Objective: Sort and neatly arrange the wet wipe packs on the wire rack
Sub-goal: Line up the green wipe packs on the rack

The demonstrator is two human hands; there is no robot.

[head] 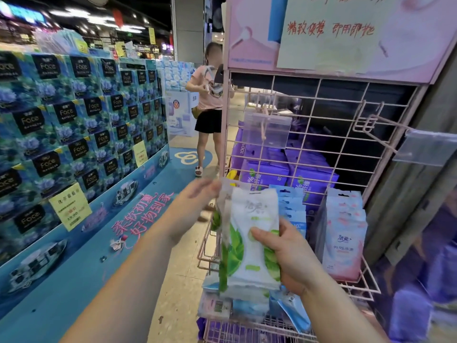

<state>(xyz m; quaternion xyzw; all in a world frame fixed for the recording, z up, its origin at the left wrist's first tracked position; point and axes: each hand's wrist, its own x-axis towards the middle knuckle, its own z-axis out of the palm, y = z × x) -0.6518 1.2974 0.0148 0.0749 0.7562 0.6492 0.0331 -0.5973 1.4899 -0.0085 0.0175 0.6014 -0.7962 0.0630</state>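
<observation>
I see my right hand (284, 253) at the lower centre of the frame, fingers and thumb curled round a white and green wet wipe pack (249, 241), which it holds upright in front of the pink wire rack (321, 125). My left hand (197, 194) sits just left of the pack's top edge, blurred; its fingers look loosely extended toward the pack's upper corner, though I cannot tell whether they touch it.

Behind the held pack, on the rack's lower shelf, stands a row of blue packs (293, 206), and to their right a row of pink packs (345, 236), all upright. Below my right hand more packs (247, 308) lie loose in a lower basket, tilted at mixed angles. Through the grid at centre right I see purple packs (286, 169) stacked behind it. Two clear tag holders hang off hooks on the grid.

A blue stacked display of tissue boxes (74, 125) fills the left of the frame, and a person in a pink shirt (209, 95) stands in the aisle at upper centre.
</observation>
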